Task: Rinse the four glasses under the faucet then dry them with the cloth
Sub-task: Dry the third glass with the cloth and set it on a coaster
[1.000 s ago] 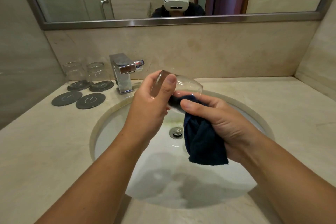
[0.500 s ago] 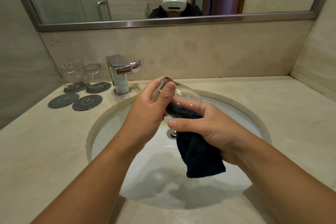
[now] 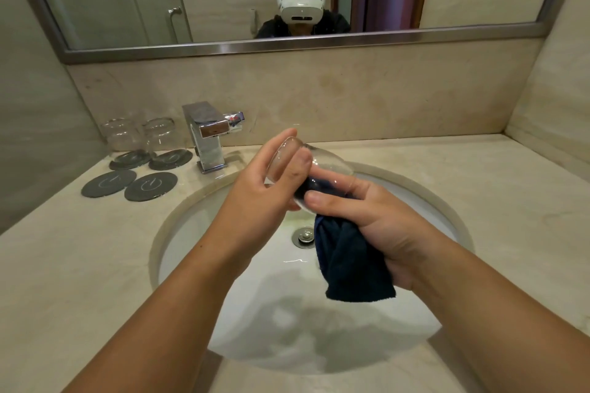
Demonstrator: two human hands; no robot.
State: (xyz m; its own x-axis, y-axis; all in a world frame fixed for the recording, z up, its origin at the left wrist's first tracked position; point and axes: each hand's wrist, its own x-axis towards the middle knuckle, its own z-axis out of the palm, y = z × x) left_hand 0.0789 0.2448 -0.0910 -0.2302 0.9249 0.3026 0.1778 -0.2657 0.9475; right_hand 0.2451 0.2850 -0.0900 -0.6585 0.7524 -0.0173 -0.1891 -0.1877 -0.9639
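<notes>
The left hand grips a clear round glass, tilted on its side over the white sink. The right hand pinches a dark blue fluffy cloth, pushed into the glass.

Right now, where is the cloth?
In the head view, centre-right: the cloth hangs from the right hand over the sink, its top end pushed into the glass that the left hand holds, just right of the drain.

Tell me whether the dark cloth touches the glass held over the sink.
Touching. The head view shows the cloth stuffed inside the glass, dark through its clear wall, gripped by the right hand.
</notes>
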